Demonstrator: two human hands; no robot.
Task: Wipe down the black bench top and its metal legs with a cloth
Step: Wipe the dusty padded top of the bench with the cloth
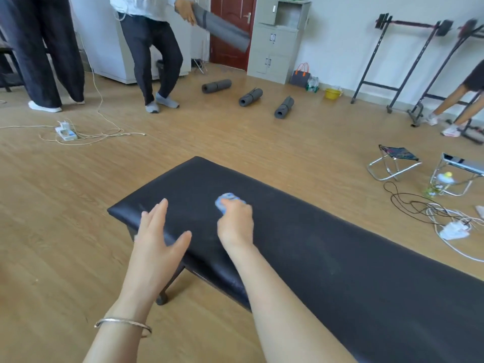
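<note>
Bench top (327, 247) bare rightward; floor (65, 231) open left of bench leg (167, 289).

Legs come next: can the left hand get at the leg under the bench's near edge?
Probably yes: the left hand is open above that edge, the leg below unobstructed; the cloth is in the right hand.

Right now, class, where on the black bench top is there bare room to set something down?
Bare: the long bench top stretch right of the right hand, and the far corner beyond the blue cloth. Crowded: the left end, where the open left hand is at the edge and the right hand holds the cloth.
</note>
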